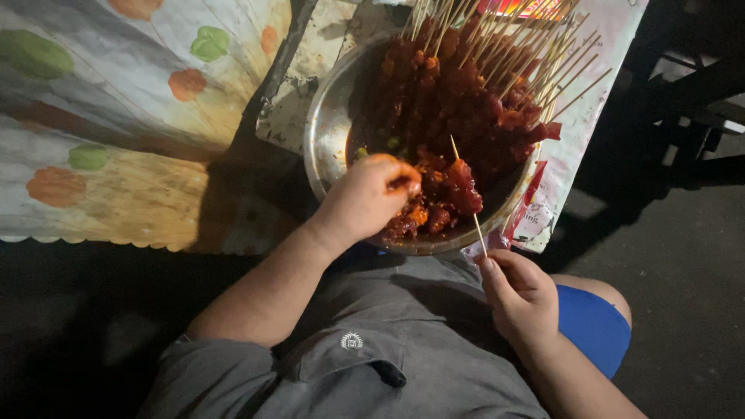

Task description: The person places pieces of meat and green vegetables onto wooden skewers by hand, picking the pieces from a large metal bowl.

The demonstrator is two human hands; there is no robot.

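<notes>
A round metal bowl point(326, 132) holds red marinated meat and many finished skewers point(481, 77) whose thin wooden sticks fan out toward the top right. My left hand point(369, 194) reaches into the bowl's near side, fingers pinched on a piece of the red meat point(415, 213). My right hand point(520, 291) is just below the bowl's rim, gripping the lower end of a thin bamboo skewer point(479, 229). That stick slants up into the bowl with meat chunks point(462, 186) threaded on its upper part.
The bowl sits on a surface covered with a floral plastic cloth point(116, 116), beside a worn pale board point(299, 85). My lap in grey clothing point(388, 341) and blue shorts point(594, 326) is below. Dark ground point(683, 256) and dark furniture legs lie to the right.
</notes>
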